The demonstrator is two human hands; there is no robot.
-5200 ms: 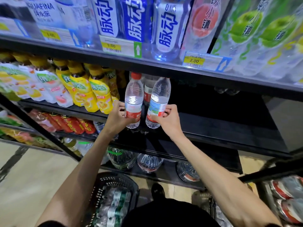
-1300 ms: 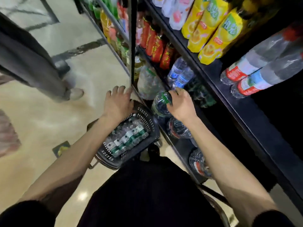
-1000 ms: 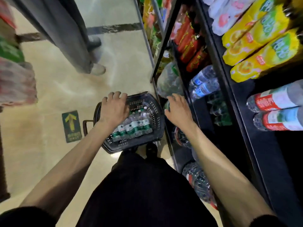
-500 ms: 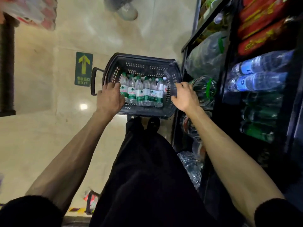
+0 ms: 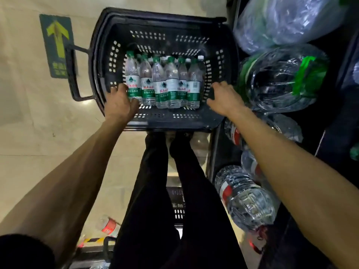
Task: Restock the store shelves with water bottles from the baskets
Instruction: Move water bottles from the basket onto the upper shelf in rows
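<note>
**A:** How many bottles (image 5: 163, 88)?

**B:** Six in the front row, side by side between the two grips. More caps show behind them, but I cannot count those. Most caps are green and three are white.

**A:** Where are they?

**B:** In the black basket (image 5: 155, 18) on the floor (image 5: 29, 133), packed towards its near wall.

**A:** What do the labels say?

**B:** They are white over green, with a green mountain mark and 农夫山泉 in red. The smaller line below is too fine to read.

**A:** And the left grip (image 5: 120, 102)?

**B:** It is inside the basket against the leftmost bottle, with the thumb at that bottle's base. I cannot tell if the fingers have closed round it.

**A:** The right grip (image 5: 225, 100)?

**B:** Its fingers are loosely bent and it has hold of nothing. It sits by the basket's right wall, just right of the last bottle.

**A:** Further out?

**B:** Left of the left grip the basket has one handle (image 5: 72, 74). Beyond that is one green floor sign (image 5: 57, 45) with a yellow arrow, its writing blurred. Right of the right grip is a dark shelf (image 5: 215, 148) of big jugs (image 5: 281, 80). Two show green, and three nearer ones carry red labels I cannot read. Black trousers (image 5: 155, 191) are below the grips.
</note>
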